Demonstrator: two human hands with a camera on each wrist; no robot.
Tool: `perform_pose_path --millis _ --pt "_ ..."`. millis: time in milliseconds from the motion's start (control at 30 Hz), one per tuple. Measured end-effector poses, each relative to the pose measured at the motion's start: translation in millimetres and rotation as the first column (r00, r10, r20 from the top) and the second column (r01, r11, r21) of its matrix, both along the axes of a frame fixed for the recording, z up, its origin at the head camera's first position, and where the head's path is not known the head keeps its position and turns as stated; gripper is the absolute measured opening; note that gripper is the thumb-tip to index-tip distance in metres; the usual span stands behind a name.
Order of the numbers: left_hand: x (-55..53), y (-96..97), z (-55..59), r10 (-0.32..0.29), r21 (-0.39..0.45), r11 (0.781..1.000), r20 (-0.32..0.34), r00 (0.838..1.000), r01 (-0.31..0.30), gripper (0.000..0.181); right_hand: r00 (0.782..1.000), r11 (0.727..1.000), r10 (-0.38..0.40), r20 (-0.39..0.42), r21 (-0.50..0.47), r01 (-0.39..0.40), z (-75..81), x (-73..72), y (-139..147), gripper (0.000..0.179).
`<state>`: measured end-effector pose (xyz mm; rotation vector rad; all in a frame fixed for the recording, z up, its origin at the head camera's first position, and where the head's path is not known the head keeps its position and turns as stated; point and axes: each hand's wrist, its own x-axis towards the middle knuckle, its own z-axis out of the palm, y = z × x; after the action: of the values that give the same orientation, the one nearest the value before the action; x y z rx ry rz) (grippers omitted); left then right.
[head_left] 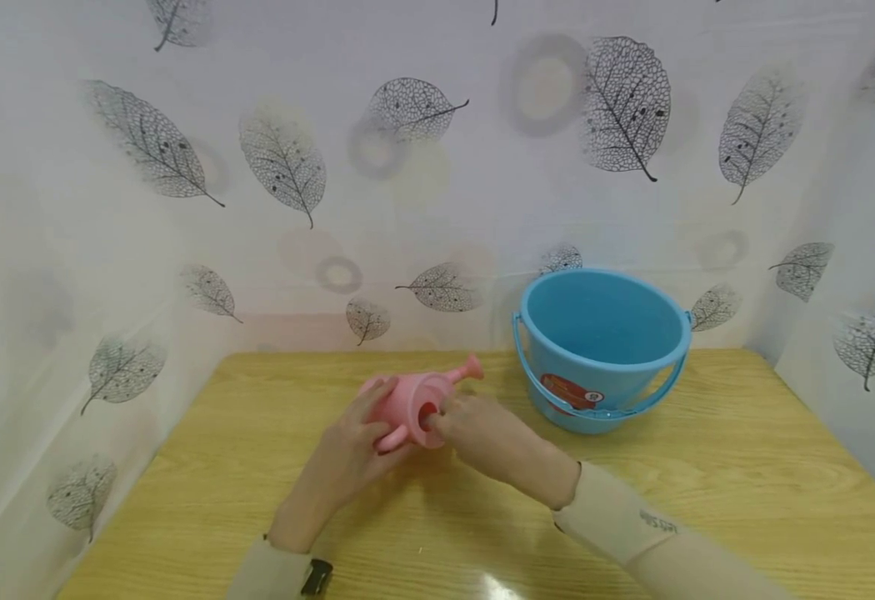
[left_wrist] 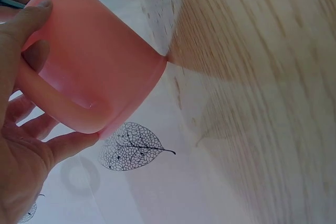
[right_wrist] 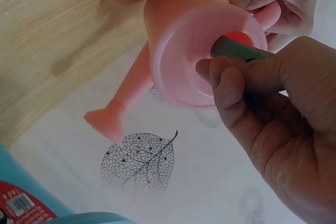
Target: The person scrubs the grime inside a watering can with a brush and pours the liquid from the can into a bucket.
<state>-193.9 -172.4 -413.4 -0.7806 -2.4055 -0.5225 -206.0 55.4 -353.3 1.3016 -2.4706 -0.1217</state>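
Note:
A pink toy watering can (head_left: pixel 398 402) is tilted over the table, its opening facing me and its spout pointing up to the right. My left hand (head_left: pixel 347 446) grips it at the handle (left_wrist: pixel 58 103) and along the body. At the opening is my right hand (head_left: pixel 482 432), pinching a slim dark green piece (right_wrist: pixel 236 50) between thumb and finger. One end of that piece reaches into the opening, so its full shape is hidden. The spout's flared head (right_wrist: pixel 106 121) shows clear of both hands in the right wrist view.
A blue bucket (head_left: pixel 553 354) with a red label stands upright at the back right of the wooden table (head_left: pixel 257 450), its handle hanging down in front. A white leaf-print cloth (head_left: pixel 437 208) hangs behind the table and along the sides.

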Motion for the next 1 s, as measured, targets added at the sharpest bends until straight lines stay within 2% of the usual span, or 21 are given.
perform_pose_path --millis 100,167,267,367,467,700,1000 --pt "-0.4 -0.3 1.0 -0.003 0.002 1.000 0.000 1.000 0.003 0.033 0.988 0.999 -0.016 0.154 -0.032 0.021 1.3 -4.1 -0.6 0.019" --pt "-0.6 -0.6 1.5 -0.004 0.005 1.000 -0.002 1.000 0.004 0.032 0.963 0.997 0.003 0.268 -0.077 0.019 2.6 -8.6 -0.2 0.023" --pt "-0.8 -1.3 1.4 -0.004 0.004 1.000 -0.009 1.000 0.004 0.032 0.926 0.986 0.084 0.368 -0.168 -0.023 4.1 -15.0 3.3 0.031" --pt "-0.8 -1.9 0.4 -0.006 -0.002 1.000 -0.016 1.000 0.006 0.032 0.902 0.967 0.168 0.399 -0.244 -0.072 4.5 -20.0 9.3 0.035" --pt "-0.5 -2.3 -0.3 -0.010 0.001 1.000 -0.013 1.000 0.010 0.033 0.870 0.948 0.219 0.441 -0.309 -0.082 6.0 -23.2 15.9 0.036" --pt "0.5 -2.6 -0.4 -0.002 0.014 1.000 0.014 1.000 0.002 0.034 0.787 0.912 0.241 0.568 -0.410 0.016 12.2 -24.8 31.7 0.040" --pt "1.4 -1.1 -0.1 -0.001 0.014 1.000 0.018 1.000 0.001 0.034 0.740 0.880 0.245 0.626 -0.464 0.102 17.8 -24.6 43.6 0.027"
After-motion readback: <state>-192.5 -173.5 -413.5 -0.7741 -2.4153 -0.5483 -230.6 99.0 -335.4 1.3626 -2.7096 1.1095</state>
